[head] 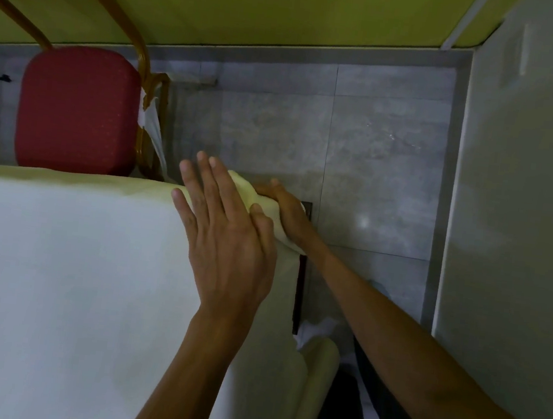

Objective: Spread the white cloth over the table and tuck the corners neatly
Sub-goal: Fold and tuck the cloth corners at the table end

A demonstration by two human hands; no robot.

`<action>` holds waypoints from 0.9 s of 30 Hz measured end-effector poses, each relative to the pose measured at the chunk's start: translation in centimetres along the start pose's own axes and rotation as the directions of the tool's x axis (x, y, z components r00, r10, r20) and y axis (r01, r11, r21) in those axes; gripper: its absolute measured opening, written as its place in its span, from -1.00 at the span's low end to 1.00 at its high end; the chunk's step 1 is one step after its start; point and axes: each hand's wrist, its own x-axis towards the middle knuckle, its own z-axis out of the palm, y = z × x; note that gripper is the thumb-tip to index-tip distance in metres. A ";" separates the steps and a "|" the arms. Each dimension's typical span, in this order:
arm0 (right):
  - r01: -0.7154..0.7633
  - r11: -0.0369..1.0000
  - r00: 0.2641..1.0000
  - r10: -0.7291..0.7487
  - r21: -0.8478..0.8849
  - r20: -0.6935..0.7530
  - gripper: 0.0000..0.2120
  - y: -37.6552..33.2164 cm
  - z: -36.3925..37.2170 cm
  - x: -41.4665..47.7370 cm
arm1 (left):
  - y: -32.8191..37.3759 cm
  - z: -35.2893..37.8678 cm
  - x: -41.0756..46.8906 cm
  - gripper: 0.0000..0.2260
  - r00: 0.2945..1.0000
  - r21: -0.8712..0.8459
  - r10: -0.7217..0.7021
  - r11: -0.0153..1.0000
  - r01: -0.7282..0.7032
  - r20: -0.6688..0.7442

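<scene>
Cloth [71, 272] is already spread over the counter [299, 294], its 1 o'clock corner pressed down by the spread, flat left hand [227, 238] and bunched in the gripping right hand [285, 210], so tucking is judged unfinished.

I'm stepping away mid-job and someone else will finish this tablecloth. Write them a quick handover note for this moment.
Left hand: open, pressing flat on the white fabric cloth at a corner of the dark-edged table.
Right hand: grips the bunched cloth corner just past the edge.
Done: cloth covers the visible tabletop.
To do: tuck this corner; the other corners are out of view.
</scene>
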 end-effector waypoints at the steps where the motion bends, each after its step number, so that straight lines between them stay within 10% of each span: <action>1: -0.032 0.999 0.999 0.032 -0.026 -0.007 -0.45 1.9 -0.4 1.4 | 0.0 0.0 0.0 -0.41 1.000 -0.013 -0.003 1.000 0.003 -0.001; 9: -0.142 0.967 0.976 0.100 -0.213 -0.195 -0.49 2.1 -2.4 2.5 | 0.0 0.0 0.0 -0.41 1.000 -0.035 -0.010 0.999 0.010 0.002; 17: 0.544 0.809 0.818 -0.570 -0.223 -0.073 -0.62 -6.8 2.7 -5.8 | 0.0 -0.2 0.1 -0.44 1.000 -0.056 0.001 0.998 0.000 0.012; 27: 0.106 0.889 0.954 -0.217 -0.446 -0.206 -0.76 3.0 0.9 1.3 | 0.0 -0.3 -0.1 -0.35 1.000 -0.058 0.015 0.998 -0.015 0.009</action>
